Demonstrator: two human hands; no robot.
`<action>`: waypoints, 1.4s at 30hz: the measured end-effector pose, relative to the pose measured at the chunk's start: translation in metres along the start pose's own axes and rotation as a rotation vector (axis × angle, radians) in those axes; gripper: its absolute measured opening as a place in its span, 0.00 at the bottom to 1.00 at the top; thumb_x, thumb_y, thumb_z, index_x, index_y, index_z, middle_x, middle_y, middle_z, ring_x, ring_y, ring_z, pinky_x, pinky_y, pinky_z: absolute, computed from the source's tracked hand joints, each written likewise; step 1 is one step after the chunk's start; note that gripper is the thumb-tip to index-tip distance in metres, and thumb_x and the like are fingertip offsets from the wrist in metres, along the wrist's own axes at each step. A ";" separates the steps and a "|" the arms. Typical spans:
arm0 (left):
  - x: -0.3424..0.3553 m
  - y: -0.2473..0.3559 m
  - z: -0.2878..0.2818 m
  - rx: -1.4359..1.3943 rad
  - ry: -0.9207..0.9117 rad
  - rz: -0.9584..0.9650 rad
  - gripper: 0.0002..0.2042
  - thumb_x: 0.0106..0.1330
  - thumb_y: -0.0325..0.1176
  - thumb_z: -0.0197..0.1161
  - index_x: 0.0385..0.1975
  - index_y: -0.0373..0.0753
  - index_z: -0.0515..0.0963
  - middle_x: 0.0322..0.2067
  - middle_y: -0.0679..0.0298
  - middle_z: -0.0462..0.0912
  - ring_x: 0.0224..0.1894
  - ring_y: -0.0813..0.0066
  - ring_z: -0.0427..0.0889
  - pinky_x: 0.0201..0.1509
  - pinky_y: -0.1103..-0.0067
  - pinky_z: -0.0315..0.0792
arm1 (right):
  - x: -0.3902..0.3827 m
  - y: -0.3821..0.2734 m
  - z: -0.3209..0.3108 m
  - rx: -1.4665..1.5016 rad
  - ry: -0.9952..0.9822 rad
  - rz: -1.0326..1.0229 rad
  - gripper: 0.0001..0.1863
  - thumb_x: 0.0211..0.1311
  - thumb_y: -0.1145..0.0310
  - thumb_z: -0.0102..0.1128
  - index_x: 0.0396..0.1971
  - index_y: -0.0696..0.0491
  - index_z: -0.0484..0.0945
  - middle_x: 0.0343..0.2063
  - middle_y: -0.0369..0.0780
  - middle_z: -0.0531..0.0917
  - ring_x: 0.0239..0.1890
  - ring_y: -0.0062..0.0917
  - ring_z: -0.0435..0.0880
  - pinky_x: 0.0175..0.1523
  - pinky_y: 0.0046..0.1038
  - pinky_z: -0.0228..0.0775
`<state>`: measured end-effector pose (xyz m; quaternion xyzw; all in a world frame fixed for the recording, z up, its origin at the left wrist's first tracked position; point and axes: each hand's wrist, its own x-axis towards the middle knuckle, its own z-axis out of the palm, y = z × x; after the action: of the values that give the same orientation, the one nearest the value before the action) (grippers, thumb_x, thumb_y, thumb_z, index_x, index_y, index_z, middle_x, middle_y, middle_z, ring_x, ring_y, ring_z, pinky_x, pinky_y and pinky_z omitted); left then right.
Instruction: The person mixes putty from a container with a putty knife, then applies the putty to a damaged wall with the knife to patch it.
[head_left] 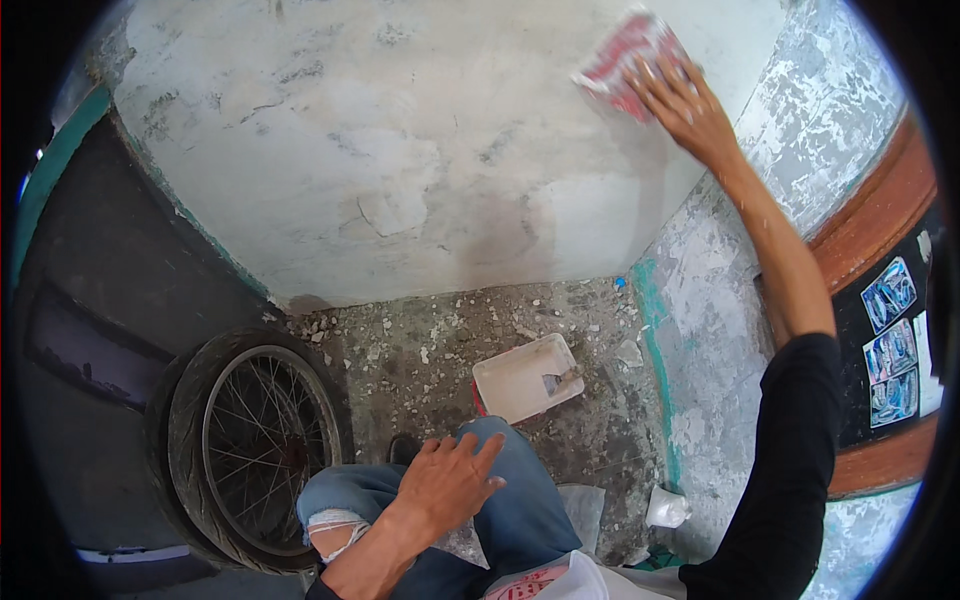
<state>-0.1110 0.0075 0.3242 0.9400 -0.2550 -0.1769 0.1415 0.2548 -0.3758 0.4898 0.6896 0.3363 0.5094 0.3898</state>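
My right hand (688, 112) is stretched up to the right side of the pale wall (400, 130). Its fingers lie over a crumpled red-and-white sheet (625, 65), pressing it flat to the wall; motion blurs the sheet and I cannot tell its material. Between my bent knees in torn blue jeans (520, 500), my left hand (445, 485) hovers or rests with fingers apart and nothing in them. Beyond my knee, a white plastic tray (505, 385) sits on the floor, with a small flat tool (558, 382) lying in its right end.
Bicycle wheels with tyres (265, 440) lean at the left by a dark panel (90, 230). Loose plaster chips litter the floor (410, 345). A white bag (667, 508) lies at the base of the patchy right wall (700, 330). Farther right, blue packets (890, 350) hang within a brown wooden frame.
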 end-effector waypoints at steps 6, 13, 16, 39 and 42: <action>0.006 -0.001 0.001 0.030 -0.034 0.001 0.29 0.71 0.49 0.63 0.67 0.42 0.68 0.47 0.53 0.81 0.51 0.51 0.84 0.58 0.60 0.73 | -0.044 -0.059 -0.054 0.178 -0.141 0.330 0.27 0.65 0.75 0.53 0.65 0.48 0.76 0.61 0.37 0.81 0.59 0.31 0.81 0.61 0.35 0.73; 0.021 0.010 0.010 0.071 -0.088 0.047 0.29 0.71 0.49 0.63 0.67 0.43 0.68 0.49 0.52 0.81 0.52 0.50 0.83 0.58 0.59 0.74 | 0.065 -0.031 -0.020 -0.065 -0.018 0.698 0.19 0.59 0.71 0.57 0.51 0.57 0.82 0.49 0.40 0.85 0.46 0.31 0.85 0.39 0.36 0.78; 0.019 0.005 0.015 0.055 -0.067 0.046 0.28 0.71 0.49 0.63 0.66 0.43 0.69 0.49 0.51 0.81 0.51 0.49 0.83 0.57 0.58 0.74 | 0.074 -0.132 -0.016 0.171 -0.054 0.545 0.22 0.58 0.75 0.57 0.54 0.62 0.79 0.49 0.48 0.84 0.47 0.39 0.86 0.44 0.41 0.82; 0.013 -0.009 0.016 -0.015 0.002 0.014 0.29 0.69 0.46 0.65 0.66 0.40 0.68 0.49 0.52 0.82 0.51 0.51 0.83 0.56 0.58 0.74 | 0.304 -0.109 -0.103 1.753 0.290 0.741 0.20 0.62 0.55 0.74 0.41 0.59 0.84 0.30 0.36 0.84 0.31 0.19 0.78 0.40 0.26 0.72; 0.011 -0.019 0.017 -0.021 0.012 -0.020 0.29 0.69 0.46 0.65 0.67 0.40 0.68 0.49 0.52 0.82 0.51 0.51 0.83 0.56 0.58 0.74 | 0.384 -0.067 -0.122 1.917 -0.708 1.129 0.13 0.61 0.67 0.66 0.44 0.56 0.84 0.41 0.46 0.89 0.46 0.40 0.88 0.55 0.44 0.78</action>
<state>-0.1009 0.0139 0.2994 0.9420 -0.2429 -0.1752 0.1513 0.2304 0.0103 0.6214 0.8567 0.1011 -0.0731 -0.5005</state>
